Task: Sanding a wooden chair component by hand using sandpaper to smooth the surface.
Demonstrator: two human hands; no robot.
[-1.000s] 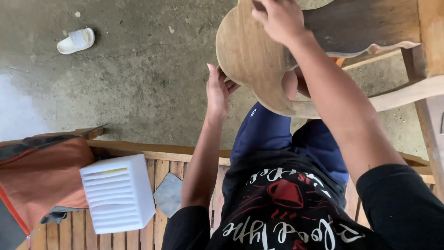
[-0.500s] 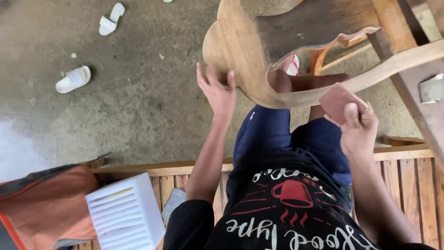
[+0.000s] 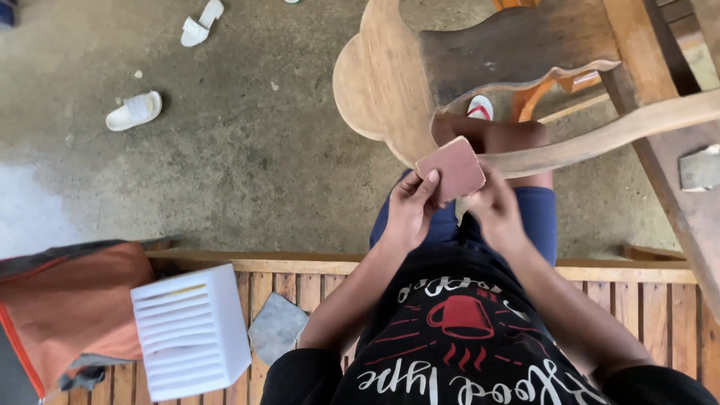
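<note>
The person sits on a slatted wooden bench (image 3: 660,300) and looks down at both hands, which meet over the lap. The left hand (image 3: 409,214) and the right hand (image 3: 495,210) hold a reddish-brown square of sandpaper (image 3: 451,169) between them, just in front of the knees. The left fingers (image 3: 429,184) are pressed together and pinch the near left edge of the sheet, thumb on one face. The right hand grips the sheet's right side from behind; its fingers are mostly hidden by the paper, so how far they curl cannot be told. The sandpaper is tilted, one corner pointing up and away.

Right behind it, far from the person, stands a wooden chair (image 3: 390,82) tipped toward the lap, its curved back rail (image 3: 600,139) running just beside the sheet's upper corner. Whether paper and rail touch cannot be told. One bare knee (image 3: 502,135) shows under the rail, and a foot in a red-strapped sandal (image 3: 480,107) rests on the concrete floor (image 3: 240,165) beyond.

On the bench to the left lie a grey worn sheet (image 3: 276,326), a white ribbed box (image 3: 191,330) and an orange bag (image 3: 71,307). Two white slippers (image 3: 135,110) lie apart on the floor, far left.
</note>
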